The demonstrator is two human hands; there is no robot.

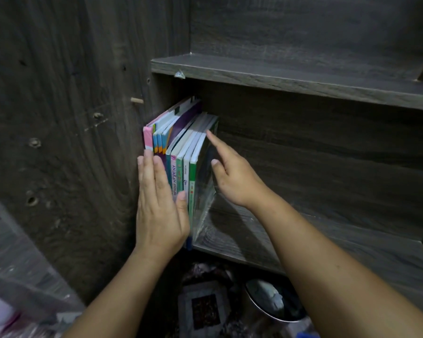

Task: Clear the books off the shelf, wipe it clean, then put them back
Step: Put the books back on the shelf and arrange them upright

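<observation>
Books (pixel 181 147) stand upright at the left end of the shelf (pixel 266 230), against the side panel (pixel 66 142). Left hand (pixel 160 206): flat, fingers extended together, palm pressed on the spines, grasping nothing. Right hand (pixel 232 176): forearm reaching in from the right, fingers spread and released, index fingertip touching the outermost cover.

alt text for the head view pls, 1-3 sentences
Two bare hands steady a row of upright books at the left end of a dark wood-grain shelf. The left hand lies flat against the spines; the right hand touches the outermost cover with its index finger. The shelf above holds nothing visible.
</observation>
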